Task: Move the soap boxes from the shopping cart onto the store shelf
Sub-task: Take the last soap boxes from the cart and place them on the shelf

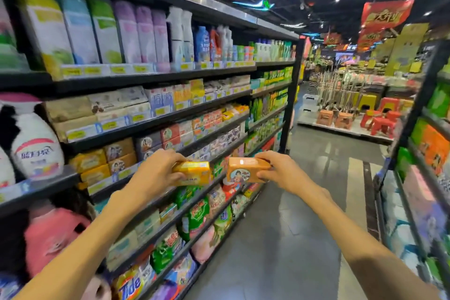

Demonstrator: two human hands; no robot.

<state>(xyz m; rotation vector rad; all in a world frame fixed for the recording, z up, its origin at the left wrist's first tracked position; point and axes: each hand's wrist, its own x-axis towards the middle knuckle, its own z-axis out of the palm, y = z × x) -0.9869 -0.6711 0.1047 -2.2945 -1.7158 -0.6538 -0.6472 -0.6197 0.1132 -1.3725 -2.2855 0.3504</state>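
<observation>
My left hand (pixel 155 172) grips a yellow soap box (pixel 194 173) by its left end. My right hand (pixel 280 173) grips an orange soap box (pixel 246 170) with a portrait picture by its right end. Both boxes are held up in the air side by side, just in front of the store shelf (pixel 155 126) on my left. The shelf row behind my left hand holds stacked yellow, brown and purple soap boxes (pixel 117 156). The shopping cart is not in view.
Shelving on the left carries bottles, soap packs and detergent bags (pixel 194 219) from top to floor. A second rack (pixel 423 143) stands on the right. The grey aisle floor (pixel 292 238) runs ahead toward red stools (pixel 379 122) and a distant person (pixel 314 80).
</observation>
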